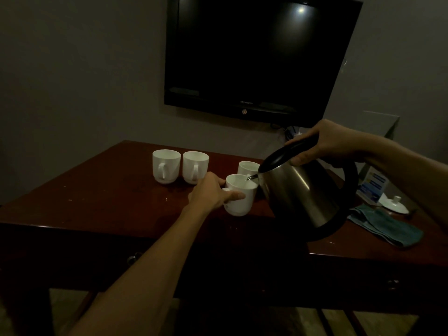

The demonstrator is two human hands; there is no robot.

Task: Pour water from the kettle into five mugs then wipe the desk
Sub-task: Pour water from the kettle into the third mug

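Both hands busy: left hand (210, 192) grips white ceramic mug (240, 194); right hand (326, 141) clenches tilted steel kettle (300, 190), spout over mug.

Dark red glossy tabletop (97, 204). Two white mugs (166, 166) (195, 167) at 11 o'clock, touching; third mug (247, 167) at 12; fourth mug (240, 195) centre. Teal cloth (385, 226) at 3; white lid (394, 204) just behind.
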